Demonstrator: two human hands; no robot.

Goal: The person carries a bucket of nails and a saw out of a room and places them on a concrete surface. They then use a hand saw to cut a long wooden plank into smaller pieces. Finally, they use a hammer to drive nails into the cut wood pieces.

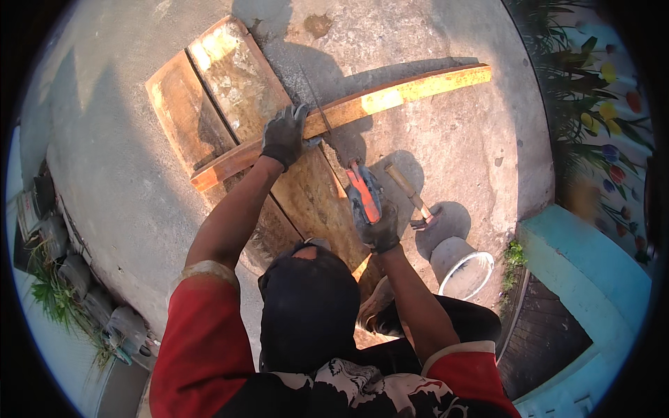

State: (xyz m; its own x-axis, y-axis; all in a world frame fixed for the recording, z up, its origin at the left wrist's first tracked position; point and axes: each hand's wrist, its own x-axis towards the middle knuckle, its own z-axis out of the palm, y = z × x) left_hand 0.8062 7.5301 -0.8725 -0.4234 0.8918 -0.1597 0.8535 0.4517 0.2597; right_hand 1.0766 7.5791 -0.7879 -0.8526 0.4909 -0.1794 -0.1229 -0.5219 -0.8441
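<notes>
My left hand [282, 138], in a dark glove, grips a long timber beam [425, 85] lying across worn wooden boards [237, 76]. My gloved right hand [376, 226] is closed on the red handle of a hand saw [362, 188] below the beam. The saw's thin blade [324, 118] crosses the beam just right of my left hand, pointing away from me. A hammer [408, 187] with a wooden handle lies on the concrete to the right of the saw.
A white bucket [446, 258] stands near my right knee. A turquoise curved low wall [578, 258] and a flower-painted wall [596, 118] border the concrete ground [118, 174] on the right. Dark bags [73, 275] and plants [56, 299] line the left edge.
</notes>
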